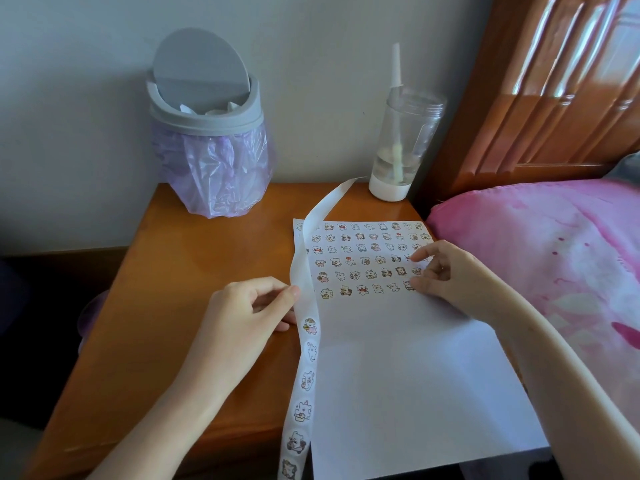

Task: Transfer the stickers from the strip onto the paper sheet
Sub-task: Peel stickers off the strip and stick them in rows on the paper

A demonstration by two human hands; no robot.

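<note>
- Your left hand (249, 306) pinches the sticker strip (306, 379), which runs along the left edge of the paper sheet (398, 375).
- Your right hand (446, 275) is curled, with its fingertips (420, 254) on that sheet's stickers (370, 273); you cannot tell whether it pinches one.

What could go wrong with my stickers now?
1. The paper sheet hangs over the table's front edge, with only the right hand touching it; it might slide and skew the row.
2. The strip, pinched by the left hand, dangles off the table; a snag could yank it.
3. The bottle near the sheet looks lidless and holds liquid; a bump might wet the stickers.
</note>
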